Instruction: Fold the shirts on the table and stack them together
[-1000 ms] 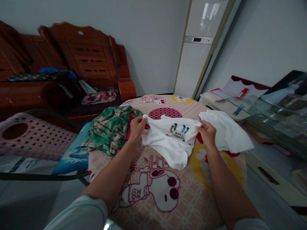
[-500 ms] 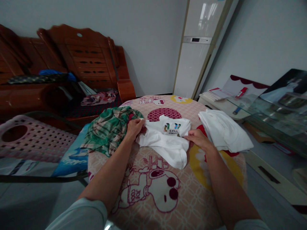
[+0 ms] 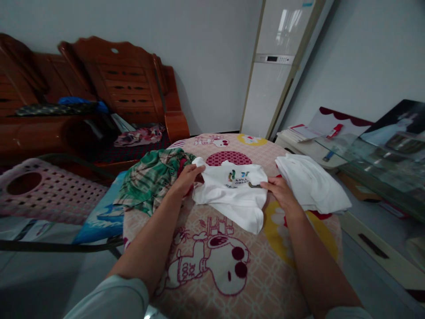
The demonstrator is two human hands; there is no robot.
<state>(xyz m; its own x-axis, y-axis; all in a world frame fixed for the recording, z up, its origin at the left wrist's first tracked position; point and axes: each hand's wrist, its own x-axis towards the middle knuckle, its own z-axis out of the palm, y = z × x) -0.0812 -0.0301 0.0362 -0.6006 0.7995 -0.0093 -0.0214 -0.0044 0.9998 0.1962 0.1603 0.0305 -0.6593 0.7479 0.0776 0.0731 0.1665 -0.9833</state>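
Note:
A small white T-shirt (image 3: 229,190) with a coloured print and lettering lies partly spread on the table. My left hand (image 3: 190,175) pinches its upper left part, lifting that bit of cloth a little. At the opposite side, my right hand (image 3: 274,187) grips the shirt's edge beside the print between thumb and fingers. Close to the left hand sits a crumpled green plaid shirt (image 3: 149,177). A stack of folded white clothes (image 3: 310,181) rests just beyond the right hand, with some red cloth under it.
The round table wears a pink patterned tablecloth (image 3: 199,283). To the left are a pink woven chair (image 3: 66,195) and a blue printed bag (image 3: 102,217). Wooden seating (image 3: 122,84) stands behind. On the right is a glass-topped cabinet (image 3: 361,155).
Both hands have pulled the white T-shirt slightly wider and flatter. The right hand has shifted a little right, the left a little up, and more of the print and lettering shows.

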